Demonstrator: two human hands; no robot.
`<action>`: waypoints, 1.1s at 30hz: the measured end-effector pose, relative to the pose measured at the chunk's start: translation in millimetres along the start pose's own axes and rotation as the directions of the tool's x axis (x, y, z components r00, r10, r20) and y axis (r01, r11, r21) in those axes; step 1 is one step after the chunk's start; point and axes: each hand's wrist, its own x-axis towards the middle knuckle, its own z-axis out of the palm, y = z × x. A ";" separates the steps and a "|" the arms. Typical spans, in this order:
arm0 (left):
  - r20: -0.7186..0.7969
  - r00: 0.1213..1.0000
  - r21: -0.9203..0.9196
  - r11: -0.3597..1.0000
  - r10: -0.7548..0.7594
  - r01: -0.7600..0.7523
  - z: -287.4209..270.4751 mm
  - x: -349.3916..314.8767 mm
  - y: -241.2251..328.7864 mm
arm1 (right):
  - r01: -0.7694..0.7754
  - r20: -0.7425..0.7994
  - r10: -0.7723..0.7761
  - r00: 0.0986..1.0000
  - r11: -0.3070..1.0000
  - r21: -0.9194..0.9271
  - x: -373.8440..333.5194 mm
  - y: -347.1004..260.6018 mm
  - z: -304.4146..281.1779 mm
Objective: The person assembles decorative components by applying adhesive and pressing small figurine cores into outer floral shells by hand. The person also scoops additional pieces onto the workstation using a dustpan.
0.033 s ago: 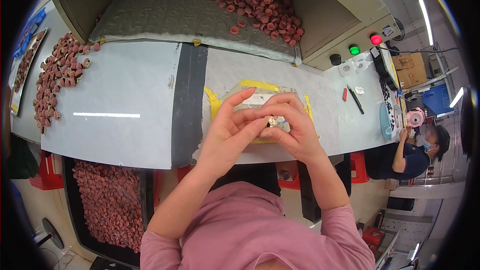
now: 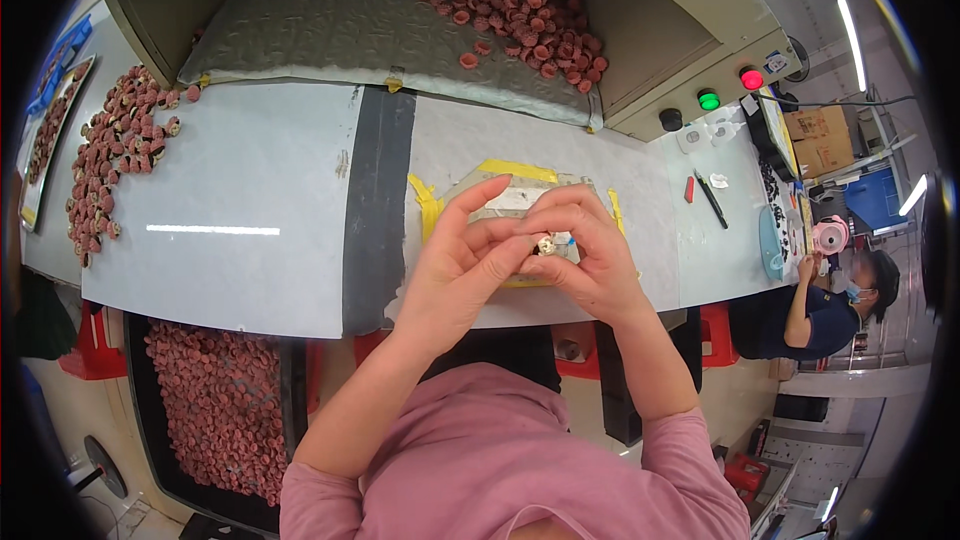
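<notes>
Both my hands meet over the table's front edge, fingertips pinched on one small rounded piece (image 2: 545,246). Its facing side is pale cream with dark spots; most of the rest is hidden by my fingers. My left hand (image 2: 455,275) grips it from the left between thumb and finger, with the index finger raised. From the right, my right hand (image 2: 590,255) curls round it, thumb below and fingers above. Under the hands lies a plate (image 2: 515,202) fixed to the table with yellow tape (image 2: 520,171).
Red cup-shaped pieces (image 2: 530,20) heap on the grey mat (image 2: 320,25) inside a metal housing. Red-and-cream pieces (image 2: 110,160) pile at the table's left. A black bin (image 2: 145,420) holds many red pieces. A black pen (image 2: 712,202) lies at right. A masked co-worker (image 2: 825,305) sits far right.
The small piece has turned slightly between my fingertips, showing a little more of its pale side. Both hands stay in nearly the same place.
</notes>
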 end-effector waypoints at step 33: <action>0.061 0.968 0.208 0.952 -0.243 0.226 30.5 -0.7 -16.0 | -0.093 0.052 0.077 0.996 0.878 0.470 -52.3 17.4 -15.3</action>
